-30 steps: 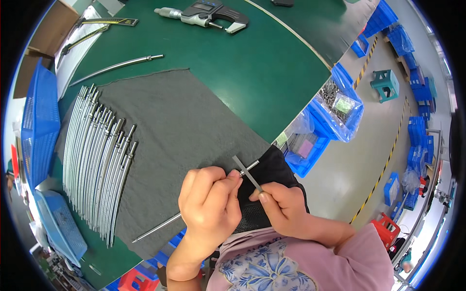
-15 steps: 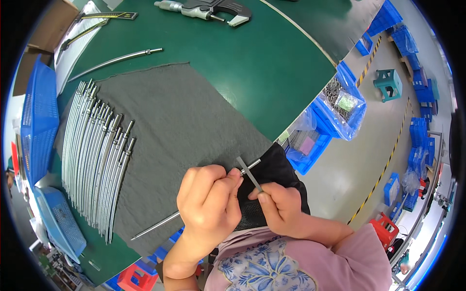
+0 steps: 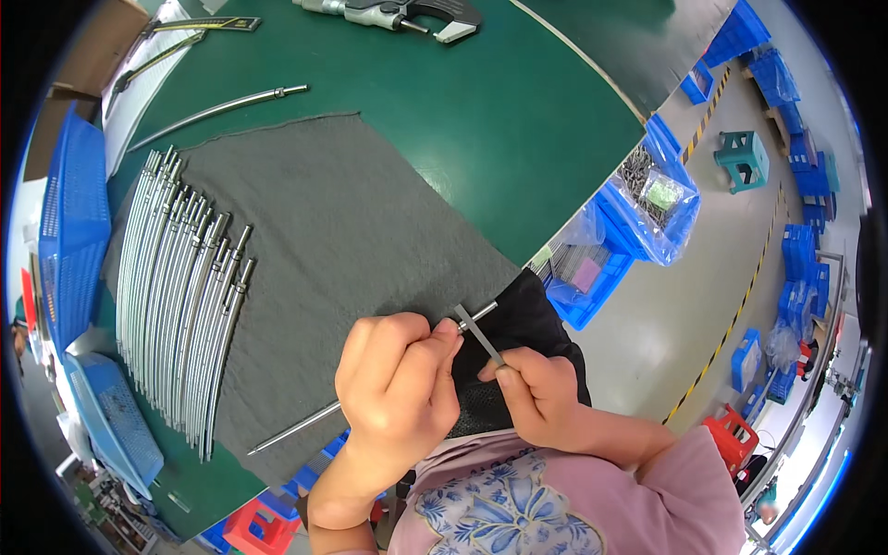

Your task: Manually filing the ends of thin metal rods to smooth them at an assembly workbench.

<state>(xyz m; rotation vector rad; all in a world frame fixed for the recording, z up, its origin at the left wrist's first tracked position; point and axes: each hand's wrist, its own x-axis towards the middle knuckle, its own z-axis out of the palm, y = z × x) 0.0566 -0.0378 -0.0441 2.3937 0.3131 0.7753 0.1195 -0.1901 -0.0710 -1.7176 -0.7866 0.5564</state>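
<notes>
One steel rod in work, flat grey strip crossing it.
Left hand closed round the rod near its collared end; right hand pinching the strip's near end, just beyond that grip. Row of rods left of the left hand, lone rod farther off; finished or waiting, cannot tell.

From here I see the bare left hand pinching a slim, shiny metal rod; the bare right hand holds a flat grey strip across it, just past the left fingertips.
</notes>
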